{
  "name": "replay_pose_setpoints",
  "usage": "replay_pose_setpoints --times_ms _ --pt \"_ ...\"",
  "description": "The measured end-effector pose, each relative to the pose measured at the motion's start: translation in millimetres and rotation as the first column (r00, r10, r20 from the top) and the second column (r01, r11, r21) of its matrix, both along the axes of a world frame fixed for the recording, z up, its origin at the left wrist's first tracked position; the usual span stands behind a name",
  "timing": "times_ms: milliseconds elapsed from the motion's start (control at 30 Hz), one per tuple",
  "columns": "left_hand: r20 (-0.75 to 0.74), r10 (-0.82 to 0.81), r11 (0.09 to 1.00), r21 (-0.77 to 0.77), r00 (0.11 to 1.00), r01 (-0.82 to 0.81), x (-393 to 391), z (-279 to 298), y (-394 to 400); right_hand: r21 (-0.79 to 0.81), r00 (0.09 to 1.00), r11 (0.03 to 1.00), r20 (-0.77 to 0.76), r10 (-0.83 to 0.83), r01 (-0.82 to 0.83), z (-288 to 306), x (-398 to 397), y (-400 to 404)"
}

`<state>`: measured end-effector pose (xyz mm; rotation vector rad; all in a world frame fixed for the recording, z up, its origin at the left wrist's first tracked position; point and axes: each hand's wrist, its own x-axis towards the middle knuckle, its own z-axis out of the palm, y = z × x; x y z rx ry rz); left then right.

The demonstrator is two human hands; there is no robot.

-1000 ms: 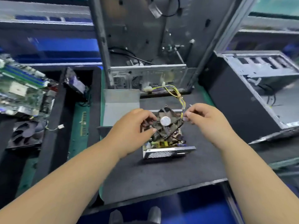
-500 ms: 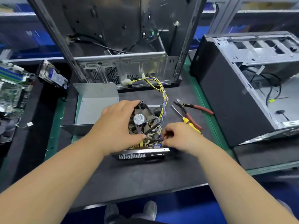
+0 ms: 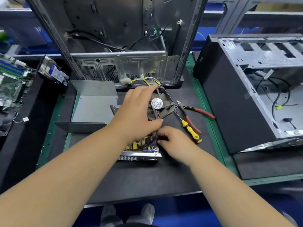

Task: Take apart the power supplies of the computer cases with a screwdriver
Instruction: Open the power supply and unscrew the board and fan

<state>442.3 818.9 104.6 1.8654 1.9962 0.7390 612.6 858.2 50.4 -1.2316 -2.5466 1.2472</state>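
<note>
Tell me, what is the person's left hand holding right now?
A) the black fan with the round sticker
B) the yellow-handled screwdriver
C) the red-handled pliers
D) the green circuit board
A: the left hand grips the fan, lifted over the open power supply, while the screwdriver and pliers lie untouched on the mat.

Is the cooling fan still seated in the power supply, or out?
Out: the left hand holds the fan tilted above the power supply.

Fan [image 3: 161,104] hub sticker: print there, seemingly too blurred to read.
</note>
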Motion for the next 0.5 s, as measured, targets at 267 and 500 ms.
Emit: replay_pose_setpoints --times_ms 267,500 --pt "-0.144 -0.036 0.997 0.065 0.989 0.046 -2.7 -6.0 1.0 -0.092 0.997 0.994 -0.048 -0.059 0.054 -15.9 6.3 -2.3" --pt "-0.187 -0.118 0.964 0.213 0.975 0.157 -11.9 -9.1 -26.0 -0.048 0.989 0.996 -0.128 -0.079 0.073 -23.3 10.3 -7.7"
